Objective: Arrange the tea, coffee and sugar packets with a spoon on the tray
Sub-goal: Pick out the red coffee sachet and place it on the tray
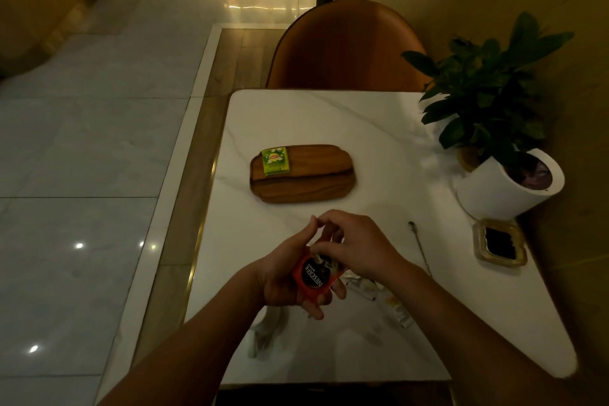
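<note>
A wooden tray (316, 188) lies on the white table with a green tea packet (275, 160) on its left end. Nearer to me, my left hand (283, 283) holds red coffee packets (316, 277) from below. My right hand (359, 247) pinches their upper end from above. A thin metal spoon (419, 247) lies on the table right of my hands. Pale sugar packets (365, 287) lie under my right wrist, partly hidden, with another one (400, 311) beside my forearm.
A white pot with a green plant (507, 184) stands at the table's right edge. A glass ashtray (499, 242) sits in front of it. A brown chair (346, 49) stands beyond the far edge. A white object (267, 323) lies partly under my left forearm.
</note>
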The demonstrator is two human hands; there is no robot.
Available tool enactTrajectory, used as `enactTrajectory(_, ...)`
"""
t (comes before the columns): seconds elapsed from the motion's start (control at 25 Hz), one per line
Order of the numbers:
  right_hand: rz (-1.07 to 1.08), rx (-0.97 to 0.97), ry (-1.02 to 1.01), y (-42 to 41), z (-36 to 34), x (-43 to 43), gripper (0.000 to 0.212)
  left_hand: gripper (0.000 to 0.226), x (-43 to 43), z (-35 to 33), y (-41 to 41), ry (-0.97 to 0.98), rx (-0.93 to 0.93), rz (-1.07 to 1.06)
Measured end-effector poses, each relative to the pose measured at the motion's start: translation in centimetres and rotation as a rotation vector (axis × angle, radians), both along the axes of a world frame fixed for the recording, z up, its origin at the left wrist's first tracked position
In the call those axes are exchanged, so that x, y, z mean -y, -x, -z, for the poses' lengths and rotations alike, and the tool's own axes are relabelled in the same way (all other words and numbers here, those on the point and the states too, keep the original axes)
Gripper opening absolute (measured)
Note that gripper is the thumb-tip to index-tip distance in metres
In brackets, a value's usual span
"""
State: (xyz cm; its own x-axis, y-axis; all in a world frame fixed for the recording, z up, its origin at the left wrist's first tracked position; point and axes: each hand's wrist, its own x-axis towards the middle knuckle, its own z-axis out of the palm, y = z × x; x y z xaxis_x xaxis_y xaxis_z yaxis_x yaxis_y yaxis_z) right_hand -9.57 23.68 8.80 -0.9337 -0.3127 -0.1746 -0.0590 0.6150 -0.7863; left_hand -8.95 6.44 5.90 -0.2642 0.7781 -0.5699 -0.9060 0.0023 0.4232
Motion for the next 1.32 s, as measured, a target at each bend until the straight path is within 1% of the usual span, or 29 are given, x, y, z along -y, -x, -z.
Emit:
enactTrajectory(0.08,0.045,0.050,0.056,0.0,0.2,-0.1,0.011,0.100,0.0,-0.2,0.2,0.028,-0.034,0.000)
enactTrajectory(0.12,0.093,0.050,0.079,0.1,0.2,-0.3,0.007,0.097,0.0,-0.4,0.3,0.039,-0.039,-0.041)
enactTrajectory(0.2,0.254,0.031,0.146,0.2,0.3,-1.2,0.006,0.077,0.2,-0.4,0.3,0.084,-0.068,-0.234)
enactTrajectory(0.28,0.454,0.026,0.233,0.0,0.8,-2.0,0.007,0.052,0.2,-0.1,0.0,0.203,-0.214,-0.446)
enactTrajectory(0.32,0.541,0.041,0.270,-0.3,1.1,-2.1,0.007,0.041,0.1,-0.1,-0.1,0.286,-0.317,-0.501)
enactTrajectory(0.4,0.662,0.080,0.314,-1.2,2.1,-1.5,0.008,0.023,-0.4,-0.3,-0.3,0.457,-0.501,-0.547)
enactTrajectory(0.48,0.732,0.102,0.355,-2.0,2.9,-0.7,0.010,0.015,-0.9,-0.6,-0.1,0.589,-0.611,-0.578)
enactTrajectory(0.56,0.783,0.139,0.419,-2.4,3.3,-0.2,0.009,0.016,-1.2,-0.9,0.3,0.692,-0.691,-0.592)
enactTrajectory(0.68,0.774,0.170,0.414,-2.5,3.7,0.5,0.007,0.020,-1.6,-0.7,0.5,0.775,-0.754,-0.617)
enactTrajectory(0.8,0.786,0.128,0.363,-2.5,3.8,1.1,0.009,0.018,-1.9,-0.3,0.2,0.765,-0.766,-0.637)
enactTrajectory(0.92,0.804,0.135,0.372,-2.3,3.9,1.3,0.010,0.010,-1.8,0.1,0.1,0.765,-0.787,-0.631)
enactTrajectory(1.04,0.740,0.145,0.357,-2.2,3.8,1.0,0.013,0.011,-1.7,0.2,0.6,0.793,-0.804,-0.634)
enactTrajectory(1.2,0.598,0.158,0.245,-1.5,3.6,0.0,0.014,0.012,-1.0,0.3,1.5,0.839,-0.849,-0.604)
enactTrajectory(1.32,0.488,0.113,0.066,-0.4,3.7,0.1,0.014,0.010,-0.2,0.7,2.3,0.880,-0.907,-0.533)
